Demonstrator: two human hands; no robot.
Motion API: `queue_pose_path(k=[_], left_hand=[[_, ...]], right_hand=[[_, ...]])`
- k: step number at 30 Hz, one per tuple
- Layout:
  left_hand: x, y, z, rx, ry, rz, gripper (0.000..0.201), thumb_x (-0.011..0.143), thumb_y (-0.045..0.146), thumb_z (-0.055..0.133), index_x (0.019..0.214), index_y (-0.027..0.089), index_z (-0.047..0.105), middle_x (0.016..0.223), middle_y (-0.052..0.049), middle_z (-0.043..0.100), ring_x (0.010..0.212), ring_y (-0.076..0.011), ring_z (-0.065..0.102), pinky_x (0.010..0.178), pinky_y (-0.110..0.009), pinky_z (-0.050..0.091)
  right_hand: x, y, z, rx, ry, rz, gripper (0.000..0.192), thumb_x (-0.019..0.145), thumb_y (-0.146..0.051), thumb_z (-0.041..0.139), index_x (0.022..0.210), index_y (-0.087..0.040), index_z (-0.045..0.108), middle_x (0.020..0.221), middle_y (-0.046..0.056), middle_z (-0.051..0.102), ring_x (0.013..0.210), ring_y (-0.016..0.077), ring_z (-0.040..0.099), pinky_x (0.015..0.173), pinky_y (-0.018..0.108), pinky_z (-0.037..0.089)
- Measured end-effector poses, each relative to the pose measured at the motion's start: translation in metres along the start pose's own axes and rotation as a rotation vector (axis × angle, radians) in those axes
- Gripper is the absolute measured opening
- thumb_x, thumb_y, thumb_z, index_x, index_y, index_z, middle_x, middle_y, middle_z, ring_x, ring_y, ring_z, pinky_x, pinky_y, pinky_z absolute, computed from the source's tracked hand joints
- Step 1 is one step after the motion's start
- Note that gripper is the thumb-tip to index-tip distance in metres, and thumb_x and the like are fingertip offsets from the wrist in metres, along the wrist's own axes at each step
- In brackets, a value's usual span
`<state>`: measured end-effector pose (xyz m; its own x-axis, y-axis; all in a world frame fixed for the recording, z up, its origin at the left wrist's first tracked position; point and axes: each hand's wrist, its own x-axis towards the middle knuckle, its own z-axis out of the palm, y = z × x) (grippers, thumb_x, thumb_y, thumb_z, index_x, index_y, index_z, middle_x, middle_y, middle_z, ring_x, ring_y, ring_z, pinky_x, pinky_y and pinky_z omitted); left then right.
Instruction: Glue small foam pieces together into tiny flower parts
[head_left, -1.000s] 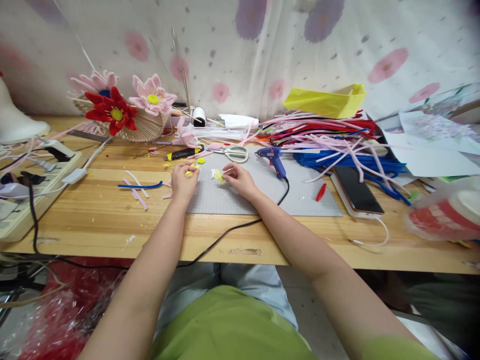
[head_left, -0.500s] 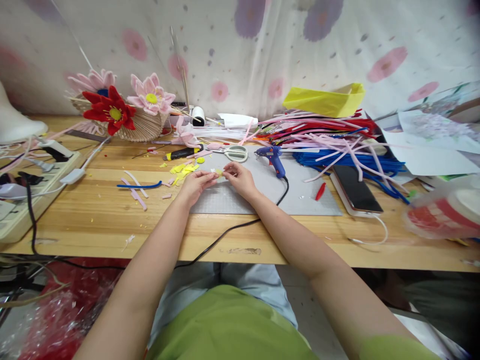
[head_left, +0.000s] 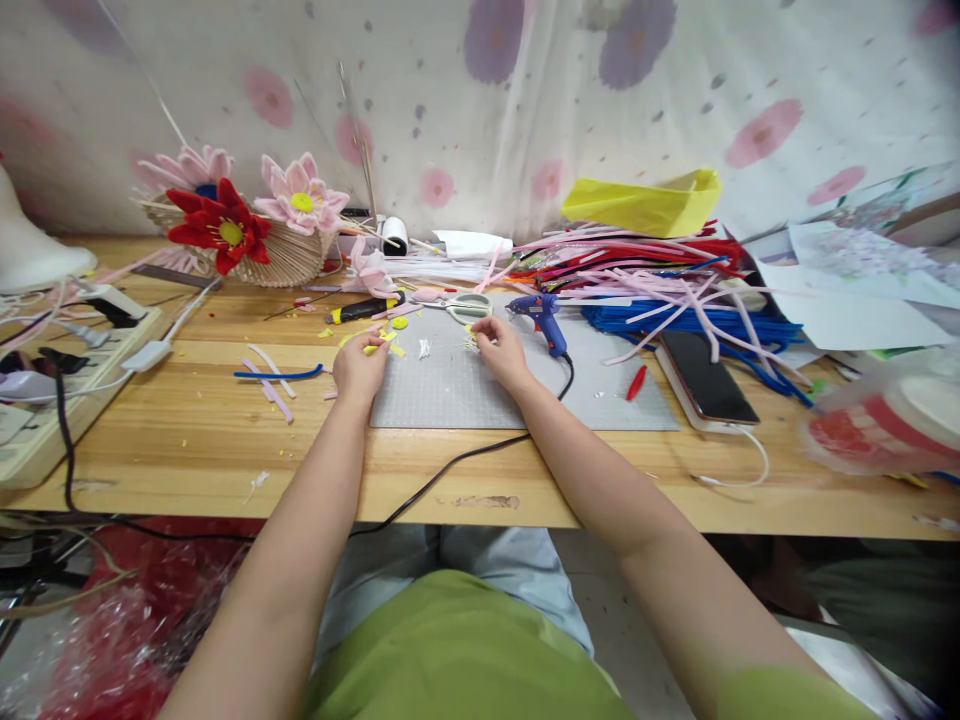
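My left hand (head_left: 360, 366) rests at the left edge of the grey cutting mat (head_left: 525, 395), its fingertips pinched on a yellow scrap (head_left: 373, 348) among several yellow scraps. My right hand (head_left: 501, 352) is on the mat just below the white-handled scissors (head_left: 466, 305), thumb and fingers pinched on a tiny yellowish piece (head_left: 472, 338). A small white bit (head_left: 424, 348) lies on the mat between my hands. The blue glue gun (head_left: 546, 318) stands right of my right hand.
A utility knife (head_left: 365, 308), a basket of pink and red flowers (head_left: 247, 232), a power strip (head_left: 45, 405), a heap of pipe cleaners (head_left: 667, 275), a phone (head_left: 703, 377) and a blurred red tape roll (head_left: 885, 425) crowd the wooden table.
My hands were together at the mat's middle; now the left has gone back left to the yellow scraps and the right has moved up toward the scissors. A white bit lies between them.
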<state>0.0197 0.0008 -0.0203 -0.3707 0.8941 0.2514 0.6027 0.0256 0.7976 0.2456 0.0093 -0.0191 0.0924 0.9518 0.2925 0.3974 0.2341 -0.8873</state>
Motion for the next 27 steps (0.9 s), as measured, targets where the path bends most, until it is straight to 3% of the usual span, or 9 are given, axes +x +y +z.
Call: queue_pose_path(k=[3, 5, 7, 10, 14, 20, 27], left_hand=[[-0.002, 0.001, 0.001, -0.028, 0.071, 0.094, 0.004, 0.071, 0.024, 0.065, 0.070, 0.021, 0.066, 0.103, -0.006, 0.068, 0.099, -0.0202, 0.060, 0.090, -0.033, 0.043], [-0.005, 0.004, 0.003, -0.054, 0.103, 0.094, 0.007, 0.071, 0.026, 0.065, 0.073, 0.020, 0.068, 0.098, -0.007, 0.067, 0.090, -0.0185, 0.060, 0.084, -0.031, 0.045], [-0.010, 0.008, 0.007, -0.099, 0.043, 0.065, 0.014, 0.072, 0.030, 0.065, 0.077, 0.019, 0.070, 0.092, -0.005, 0.068, 0.074, -0.0154, 0.058, 0.073, -0.030, 0.046], [-0.019, 0.015, 0.016, -0.203, -0.148, 0.002, 0.018, 0.071, 0.033, 0.064, 0.078, 0.018, 0.071, 0.076, -0.002, 0.068, 0.057, -0.0115, 0.053, 0.059, -0.026, 0.044], [-0.027, 0.023, 0.024, -0.244, -0.291, -0.088, 0.021, 0.070, 0.034, 0.065, 0.080, 0.017, 0.071, 0.064, 0.000, 0.064, 0.043, -0.0089, 0.048, 0.050, -0.024, 0.040], [-0.031, 0.023, 0.027, -0.165, -0.273, -0.043, 0.020, 0.071, 0.033, 0.064, 0.079, 0.016, 0.071, 0.064, -0.001, 0.065, 0.044, -0.0087, 0.049, 0.053, -0.024, 0.041], [-0.034, 0.028, 0.028, -0.338, -0.284, -0.103, 0.016, 0.068, 0.030, 0.066, 0.074, 0.016, 0.069, 0.060, 0.000, 0.062, 0.045, -0.0095, 0.050, 0.048, -0.023, 0.039]], right_hand=[[-0.002, -0.003, 0.001, -0.016, 0.002, -0.022, 0.015, 0.071, -0.015, 0.043, 0.076, -0.019, 0.057, 0.078, 0.001, 0.062, 0.072, 0.0133, 0.054, 0.071, 0.028, 0.042], [-0.003, -0.005, 0.001, 0.005, -0.007, -0.043, 0.014, 0.071, -0.018, 0.046, 0.077, -0.018, 0.058, 0.082, 0.002, 0.063, 0.074, 0.0135, 0.055, 0.071, 0.028, 0.043], [-0.005, -0.007, 0.003, 0.040, -0.045, -0.053, 0.011, 0.073, -0.024, 0.051, 0.077, -0.018, 0.060, 0.082, 0.003, 0.064, 0.075, 0.0140, 0.056, 0.070, 0.028, 0.044], [-0.007, -0.006, 0.008, 0.085, -0.124, -0.052, 0.014, 0.071, -0.032, 0.059, 0.075, -0.019, 0.061, 0.080, 0.002, 0.064, 0.075, 0.0143, 0.057, 0.072, 0.029, 0.046], [-0.008, 0.000, 0.016, 0.151, -0.196, -0.037, 0.013, 0.070, -0.031, 0.060, 0.077, -0.020, 0.060, 0.072, -0.001, 0.062, 0.068, 0.0124, 0.057, 0.071, 0.029, 0.046], [-0.005, 0.006, 0.022, 0.306, -0.243, 0.014, 0.030, 0.065, -0.028, 0.061, 0.094, -0.021, 0.056, 0.068, -0.005, 0.060, 0.061, 0.0102, 0.055, 0.064, 0.026, 0.045], [-0.008, 0.007, 0.024, 0.152, -0.256, 0.053, 0.028, 0.066, -0.023, 0.064, 0.094, -0.020, 0.062, 0.069, -0.004, 0.062, 0.066, 0.0110, 0.057, 0.071, 0.028, 0.046]])
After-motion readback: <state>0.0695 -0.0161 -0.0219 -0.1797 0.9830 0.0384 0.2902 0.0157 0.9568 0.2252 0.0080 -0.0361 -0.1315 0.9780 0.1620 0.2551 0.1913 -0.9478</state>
